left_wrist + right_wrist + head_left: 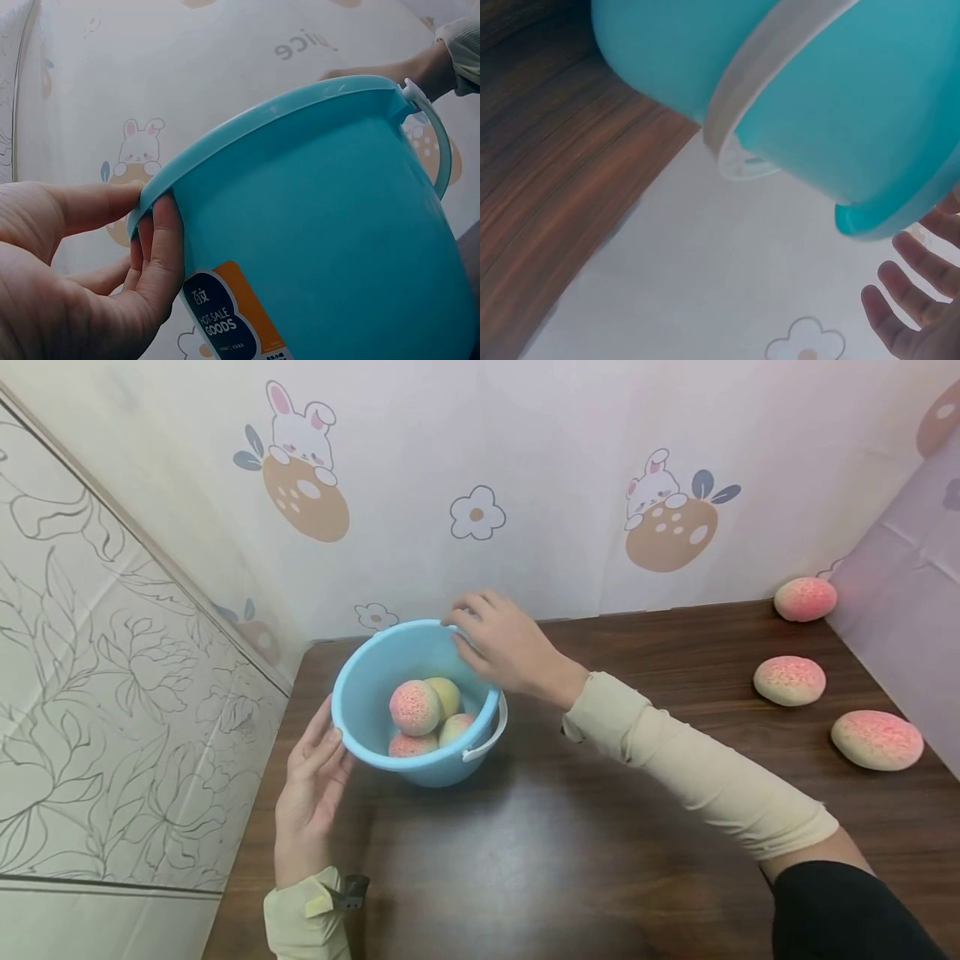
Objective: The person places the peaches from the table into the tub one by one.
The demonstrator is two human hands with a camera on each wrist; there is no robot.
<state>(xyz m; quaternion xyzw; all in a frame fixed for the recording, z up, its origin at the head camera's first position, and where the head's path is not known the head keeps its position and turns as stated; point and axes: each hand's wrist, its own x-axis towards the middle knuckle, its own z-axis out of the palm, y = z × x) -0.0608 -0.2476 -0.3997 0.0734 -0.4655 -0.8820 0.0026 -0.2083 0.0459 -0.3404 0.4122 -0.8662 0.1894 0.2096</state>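
A light blue bucket (435, 774) leans at a tilt toward me on the dark wooden table. Inside it lie several speckled pink and pale yellow balls (415, 707). At the near left rim, my left hand (311, 793) pinches the edge, fingers bent under the lip in the left wrist view, beside an orange and navy label (236, 315). My right hand (506, 643) is at the far right rim, fingers spread and loosely bent, with fingertips right by the lip in the right wrist view. The bucket's white handle (489, 735) hangs down on the right side.
Three more pink and cream rounded pieces, a far one (806, 599), a middle one (790, 681) and a near one (877, 740), lie along the table's right edge. A wall sheet with rabbit prints (540, 527) stands right behind the bucket. A flower-patterned panel (112, 693) borders the left.
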